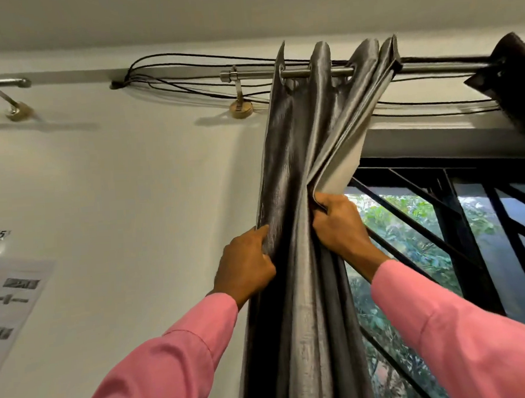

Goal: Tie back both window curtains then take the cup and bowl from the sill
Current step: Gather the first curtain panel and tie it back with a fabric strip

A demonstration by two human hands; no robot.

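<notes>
Head view, looking up at the left side of the window. I have the left curtain (304, 196) gathered into a narrow bundle hanging from the curtain rod (315, 72) by its eyelets, pushed toward the rod's left end beside the wall bracket (239, 103). My left hand (246, 264) is clamped on the bundle's left edge, fingers curled round the outer fold; my right hand (339, 221) is clamped on the right edge, where it pinches the turned-back pale lining (339, 166). Both grips are together on cloth, with the gathered pleats between them. The right curtain (516, 91) shows only as a dark corner at the far right of the rod. Cup, bowl and sill lie below this view, so I cannot say where they stand. I judge the fabric soft and fairly heavy, with a satin sheen that suggests it will slide through a loose hold; the lined folds look bulky and springy, liable to fan open again. The best hold, in my judgement, is round the whole bundle, lower down than where my hands now are, squeezing all pleats at once before a tie goes on. No tie-back is visible here. Loose black cables (186, 77) run along the rod and should be kept clear of the cloth.
</notes>
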